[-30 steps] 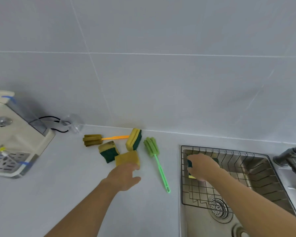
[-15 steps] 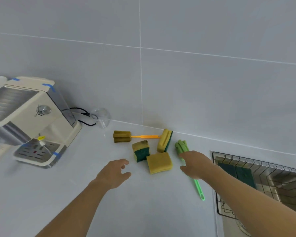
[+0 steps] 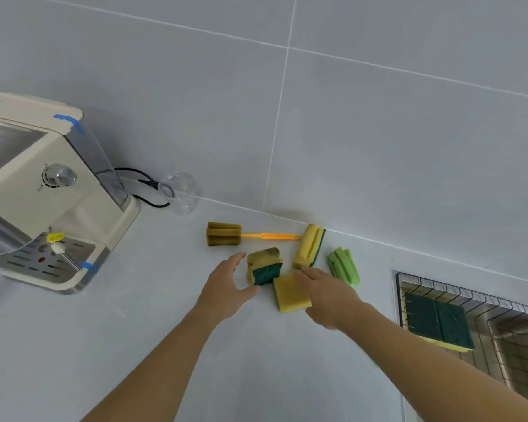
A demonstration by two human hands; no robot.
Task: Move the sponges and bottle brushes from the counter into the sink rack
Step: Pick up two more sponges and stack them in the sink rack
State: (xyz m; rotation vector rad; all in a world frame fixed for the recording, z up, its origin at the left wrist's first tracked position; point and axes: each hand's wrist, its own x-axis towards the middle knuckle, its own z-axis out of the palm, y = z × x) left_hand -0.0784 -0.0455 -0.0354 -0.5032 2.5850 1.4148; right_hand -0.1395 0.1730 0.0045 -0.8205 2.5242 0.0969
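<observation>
Three yellow-and-green sponges lie on the counter: a small one (image 3: 264,265), a flat yellow one (image 3: 288,294) and one on edge (image 3: 308,246) near the wall. An orange-handled brush (image 3: 226,234) lies behind them. A green brush (image 3: 343,265) lies to the right, its handle hidden by my arm. My left hand (image 3: 226,287) is open, fingers spread around the small sponge's left side. My right hand (image 3: 329,295) hovers open over the flat sponge, fingertips near the sponge on edge. A green-topped sponge (image 3: 438,321) lies in the wire sink rack (image 3: 415,283).
A cream coffee machine (image 3: 49,193) stands at the left with a black cord and a clear plastic cup (image 3: 182,193) beside it. The tiled wall runs behind the sponges. The steel sink (image 3: 518,345) sits at the right edge.
The view has shifted left. My right hand left the rack, where a sponge now lies, and moved left over the counter sponges. My left hand has moved up to the small sponge.
</observation>
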